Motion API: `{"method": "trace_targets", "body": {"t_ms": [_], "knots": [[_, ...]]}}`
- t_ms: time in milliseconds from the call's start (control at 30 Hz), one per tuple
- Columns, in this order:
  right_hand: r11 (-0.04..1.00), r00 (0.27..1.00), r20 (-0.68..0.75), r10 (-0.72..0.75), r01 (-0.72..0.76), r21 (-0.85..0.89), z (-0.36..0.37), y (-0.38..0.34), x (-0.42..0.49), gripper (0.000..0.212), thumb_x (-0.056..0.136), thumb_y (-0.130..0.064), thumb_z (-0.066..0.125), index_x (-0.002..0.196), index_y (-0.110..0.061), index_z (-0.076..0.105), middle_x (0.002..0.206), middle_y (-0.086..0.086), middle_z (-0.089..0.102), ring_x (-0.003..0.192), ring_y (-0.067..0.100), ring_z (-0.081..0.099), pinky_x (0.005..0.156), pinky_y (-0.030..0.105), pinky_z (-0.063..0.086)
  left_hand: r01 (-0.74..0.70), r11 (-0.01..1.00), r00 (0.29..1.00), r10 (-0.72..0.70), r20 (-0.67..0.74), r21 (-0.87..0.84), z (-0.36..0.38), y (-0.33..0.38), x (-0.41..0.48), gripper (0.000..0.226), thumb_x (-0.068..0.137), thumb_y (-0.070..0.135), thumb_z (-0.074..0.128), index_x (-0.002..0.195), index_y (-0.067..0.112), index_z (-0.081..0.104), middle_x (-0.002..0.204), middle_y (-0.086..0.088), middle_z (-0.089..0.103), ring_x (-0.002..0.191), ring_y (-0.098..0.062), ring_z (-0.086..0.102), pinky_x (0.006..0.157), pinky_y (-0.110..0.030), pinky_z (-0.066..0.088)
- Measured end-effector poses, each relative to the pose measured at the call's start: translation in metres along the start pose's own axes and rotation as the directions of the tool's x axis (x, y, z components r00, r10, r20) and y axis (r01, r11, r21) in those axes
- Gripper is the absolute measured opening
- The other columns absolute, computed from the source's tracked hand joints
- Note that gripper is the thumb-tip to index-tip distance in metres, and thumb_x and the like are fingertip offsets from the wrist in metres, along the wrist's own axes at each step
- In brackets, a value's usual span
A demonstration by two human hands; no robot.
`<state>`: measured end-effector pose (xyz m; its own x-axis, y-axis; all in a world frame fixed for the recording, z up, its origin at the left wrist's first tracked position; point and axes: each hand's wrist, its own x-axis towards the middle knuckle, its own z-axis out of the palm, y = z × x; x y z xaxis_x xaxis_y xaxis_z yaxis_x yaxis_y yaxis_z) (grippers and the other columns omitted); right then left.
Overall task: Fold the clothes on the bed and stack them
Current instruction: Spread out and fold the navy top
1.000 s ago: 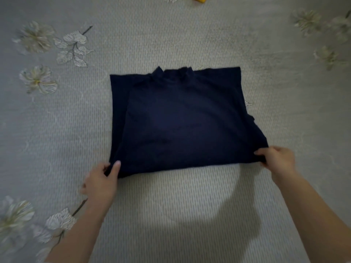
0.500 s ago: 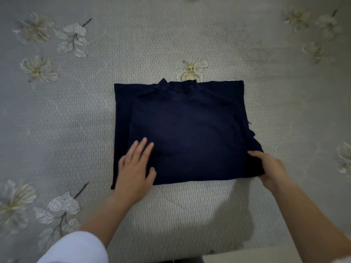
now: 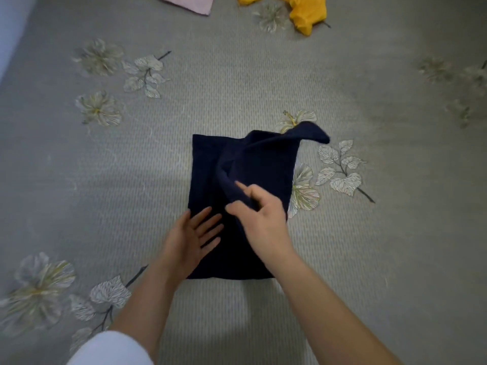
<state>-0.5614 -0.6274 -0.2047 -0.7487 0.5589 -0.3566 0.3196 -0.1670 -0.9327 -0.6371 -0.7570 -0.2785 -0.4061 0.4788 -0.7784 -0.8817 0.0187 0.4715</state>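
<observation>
The navy garment (image 3: 208, 167) lies mid-bed on the flowered bedspread (image 3: 237, 75), the left hand (image 3: 189, 235) pressing it flat with straight fingers while the right hand (image 3: 261, 214) pinches its lifted right edge. It looks light, soft and floppy, so I'd grip along that edge near a corner to keep the flap from sagging.

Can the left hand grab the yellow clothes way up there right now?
Probably not from here. The left hand lies flat on the navy garment, and the yellow clothes sit far beyond it across the bed. Nothing blocks the way; it just looks too far without leaning forward.
</observation>
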Motion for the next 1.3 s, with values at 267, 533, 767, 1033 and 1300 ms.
{"method": "trace_targets", "body": {"t_ms": [267,533,767,1033,1300], "knots": [[0.963,0.913,0.327,0.242,-0.184,-0.198,0.031,0.066,-0.021,0.008,0.085,-0.023,0.065,0.083,-0.03,0.069,0.097,-0.017,0.068,0.102,-0.008,0.057,0.085,0.011,0.039,0.049,0.998,0.998,-0.051,0.039,0.039,-0.039,0.005,-0.015,0.044,0.096,0.047,0.043,0.12,0.017,0.064,0.116,-0.009,0.069,0.105,-0.026,0.066,0.082,-0.039,0.054],[0.84,0.979,-0.174,0.108,-0.184,-0.511,-0.043,0.083,-0.004,0.015,0.082,-0.016,0.066,0.092,-0.022,0.057,0.09,-0.008,0.06,0.083,0.009,0.057,0.069,0.016,0.043,-0.017,0.831,0.933,0.213,-0.289,0.557,-0.043,-0.011,-0.007,0.033,0.085,0.012,0.067,0.116,0.022,0.058,0.111,0.0,0.065,0.096,-0.018,0.062,0.077,-0.032,0.053],[0.838,0.85,-0.191,0.49,-0.52,-0.165,-0.052,0.101,-0.014,0.031,0.078,-0.021,0.076,0.101,-0.016,0.056,0.093,-0.005,0.065,0.082,0.01,0.063,0.064,0.025,0.051,-0.013,0.88,0.94,0.173,-0.294,0.475,-0.043,-0.031,-0.023,0.042,0.082,0.017,0.07,0.119,0.028,0.052,0.107,0.009,0.063,0.098,-0.014,0.062,0.073,-0.027,0.055],[0.646,0.562,0.32,0.763,-0.641,-0.414,-0.061,0.107,-0.043,0.024,0.078,-0.02,0.073,0.099,-0.009,0.069,0.088,0.009,0.074,0.08,0.023,0.072,0.069,0.03,0.056,-0.227,0.883,0.616,0.457,-0.642,0.41,-0.086,-0.026,-0.052,0.036,0.082,0.015,0.067,0.116,0.016,0.054,0.1,0.001,0.065,0.091,-0.013,0.063,0.077,-0.028,0.049],[0.928,0.856,-0.368,0.363,-0.367,0.062,-0.091,0.078,0.061,0.059,0.07,-0.031,0.068,0.118,-0.001,0.052,0.101,0.004,0.053,0.092,0.021,0.051,0.073,0.032,0.042,0.001,0.991,0.735,0.091,-0.672,0.136,-0.081,-0.057,-0.049,0.034,0.082,0.044,0.062,0.095,0.013,0.067,0.089,-0.004,0.072,0.084,-0.023,0.066,0.075,-0.036,0.052]]}}
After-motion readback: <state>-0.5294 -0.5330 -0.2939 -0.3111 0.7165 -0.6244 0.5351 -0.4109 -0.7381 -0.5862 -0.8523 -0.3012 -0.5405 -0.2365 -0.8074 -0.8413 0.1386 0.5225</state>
